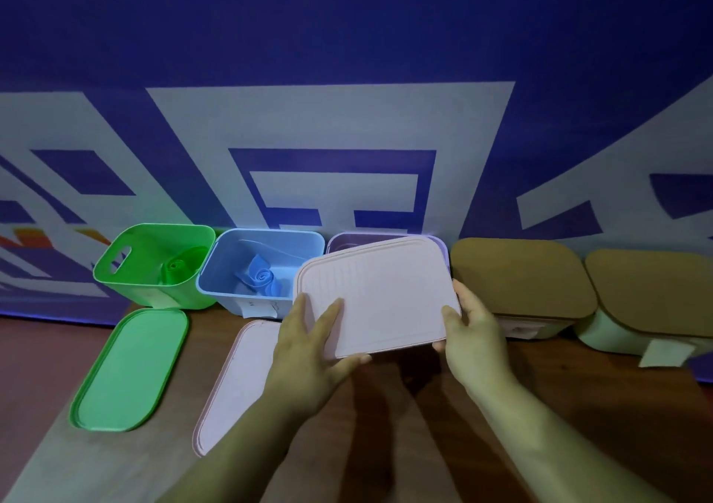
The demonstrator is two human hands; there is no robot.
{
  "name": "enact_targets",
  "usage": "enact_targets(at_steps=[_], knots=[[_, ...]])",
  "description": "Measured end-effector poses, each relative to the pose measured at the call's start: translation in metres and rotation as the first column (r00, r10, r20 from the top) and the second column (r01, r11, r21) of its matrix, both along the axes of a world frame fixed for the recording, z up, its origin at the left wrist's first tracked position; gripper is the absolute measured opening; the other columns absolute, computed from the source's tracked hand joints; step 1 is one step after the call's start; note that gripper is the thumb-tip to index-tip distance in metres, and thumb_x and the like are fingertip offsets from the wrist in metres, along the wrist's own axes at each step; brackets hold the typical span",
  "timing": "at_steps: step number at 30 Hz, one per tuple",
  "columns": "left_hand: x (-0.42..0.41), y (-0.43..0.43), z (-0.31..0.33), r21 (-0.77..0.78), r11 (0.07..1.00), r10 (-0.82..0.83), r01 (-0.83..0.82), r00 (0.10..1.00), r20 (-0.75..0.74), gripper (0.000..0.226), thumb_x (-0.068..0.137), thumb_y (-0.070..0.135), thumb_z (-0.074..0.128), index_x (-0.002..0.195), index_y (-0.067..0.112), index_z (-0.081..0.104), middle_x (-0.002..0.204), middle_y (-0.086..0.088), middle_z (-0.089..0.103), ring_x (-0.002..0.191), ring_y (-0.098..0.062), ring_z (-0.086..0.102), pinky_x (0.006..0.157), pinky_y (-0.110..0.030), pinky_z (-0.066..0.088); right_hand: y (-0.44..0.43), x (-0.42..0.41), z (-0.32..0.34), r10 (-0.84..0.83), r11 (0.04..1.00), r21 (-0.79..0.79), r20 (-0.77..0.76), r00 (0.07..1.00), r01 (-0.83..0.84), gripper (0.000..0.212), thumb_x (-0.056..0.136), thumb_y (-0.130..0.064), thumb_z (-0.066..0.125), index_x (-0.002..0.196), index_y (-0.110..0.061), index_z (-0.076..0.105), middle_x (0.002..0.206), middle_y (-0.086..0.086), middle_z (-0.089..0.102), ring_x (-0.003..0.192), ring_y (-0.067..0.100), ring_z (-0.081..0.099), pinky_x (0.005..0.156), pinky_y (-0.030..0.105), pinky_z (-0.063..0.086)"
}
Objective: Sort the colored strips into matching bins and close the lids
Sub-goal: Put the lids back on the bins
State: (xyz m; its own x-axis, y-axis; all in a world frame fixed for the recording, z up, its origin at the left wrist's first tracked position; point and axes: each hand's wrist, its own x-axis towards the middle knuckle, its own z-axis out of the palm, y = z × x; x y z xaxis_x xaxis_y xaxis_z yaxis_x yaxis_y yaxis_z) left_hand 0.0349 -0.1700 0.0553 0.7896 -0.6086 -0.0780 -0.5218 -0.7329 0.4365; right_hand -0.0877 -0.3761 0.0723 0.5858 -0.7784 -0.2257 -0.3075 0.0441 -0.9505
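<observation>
The left hand [308, 344] grips the near left corner of a pale pink rectangular plastic lid [378, 294], fingers spread on its ridged top face and thumb tucked beneath the near edge. The right hand [472, 329] clamps the lid's right short edge, thumb on top and fingers wrapped round the rim. The lid is held in the air with its long axis running left to right, top face tilted toward the camera.

It hangs just right of the light blue plastic bin [270, 233], which is open and holds loosely rolled blue strips [262, 279]. Behind the lid, also right of the blue bin, a purple bin [345, 241] shows only part of its rim; its contents are hidden. Further right stand two pale bins closed with tan lids [517, 275] [652, 290]. Left of the blue bin, touching it, an open green bin [127, 282] holds a rolled green strip [177, 271]. On the brown wooden table [424, 425] in front of the blue bin lie a green lid [131, 367] and a second pink lid [235, 383].
</observation>
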Motion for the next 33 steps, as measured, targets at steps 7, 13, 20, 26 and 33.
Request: enact_targets(at_steps=[7,13,20,26,33], knots=[[0.06,-0.038,-0.014,0.145,0.988,-0.072,0.054,0.991,0.116,0.096,0.069,0.094,0.022,0.151,0.047,0.006,0.164,0.0,0.004,0.149,-0.03,0.012,0.12,-0.05,0.025,-0.021,0.036,-0.005,0.119,0.883,-0.382,-0.375,0.919,-0.271,0.068,0.101,-0.029,0.05,0.157,-0.021,0.013,0.159,0.0,0.024,0.139,0.022,0.035,0.104,0.027,0.034],[0.091,-0.057,-0.033,0.195,0.973,-0.151,0.127,0.982,0.11,0.092,0.074,0.089,0.028,0.152,0.045,0.01,0.165,0.0,0.007,0.15,-0.032,0.013,0.12,-0.05,0.023,-0.043,0.049,-0.033,0.099,0.706,-0.514,-0.609,0.787,-0.487,0.084,0.088,-0.063,0.054,0.154,-0.021,0.024,0.154,0.006,0.033,0.137,0.028,0.035,0.111,0.042,0.036],[0.105,-0.073,-0.045,0.194,0.965,-0.206,0.178,0.969,0.138,0.093,0.072,0.088,0.03,0.152,0.041,0.024,0.163,-0.005,0.019,0.148,-0.034,0.019,0.118,-0.048,0.023,-0.056,0.046,-0.063,-0.002,0.581,-0.583,-0.699,0.715,-0.569,0.085,0.079,-0.074,0.053,0.147,-0.024,0.039,0.144,0.008,0.047,0.135,0.031,0.038,0.106,0.048,0.038],[0.101,-0.077,-0.048,0.209,0.963,-0.198,0.168,0.971,0.133,0.098,0.07,0.093,0.018,0.153,0.04,0.018,0.165,-0.004,0.013,0.151,-0.035,0.009,0.119,-0.048,0.018,-0.057,0.047,-0.068,-0.018,0.572,-0.577,-0.72,0.694,-0.584,0.084,0.081,-0.074,0.052,0.148,-0.025,0.037,0.148,0.008,0.042,0.138,0.031,0.036,0.107,0.048,0.037],[0.101,-0.079,-0.054,0.267,0.948,-0.217,0.174,0.966,0.142,0.096,0.073,0.091,0.011,0.154,0.04,0.009,0.166,-0.004,0.005,0.152,-0.033,-0.001,0.121,-0.053,0.007,-0.055,0.046,-0.07,-0.034,0.549,-0.582,-0.733,0.68,-0.6,0.08,0.081,-0.074,0.051,0.145,-0.024,0.043,0.157,0.007,0.035,0.143,0.03,0.032,0.107,0.048,0.037]])
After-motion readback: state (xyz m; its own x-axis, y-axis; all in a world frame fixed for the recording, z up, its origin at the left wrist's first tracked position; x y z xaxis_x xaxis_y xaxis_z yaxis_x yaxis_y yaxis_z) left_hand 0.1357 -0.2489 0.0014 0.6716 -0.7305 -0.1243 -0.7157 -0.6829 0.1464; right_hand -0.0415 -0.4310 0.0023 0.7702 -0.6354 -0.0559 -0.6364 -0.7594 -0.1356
